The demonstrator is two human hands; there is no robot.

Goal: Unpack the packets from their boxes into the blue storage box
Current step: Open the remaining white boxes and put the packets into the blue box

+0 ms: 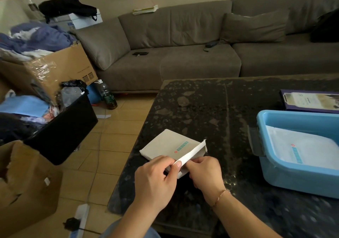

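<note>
Dim, warm indoor light w/ vignetting darkening the corners, esp. lower right; soft glare on the glossy dark table at centre, wide-angle bending of the sofa along the top, slight blur on forearms at bottom edge.

Grey-white box, blue storage box, black speckled table, grey-brown sofa
</note>
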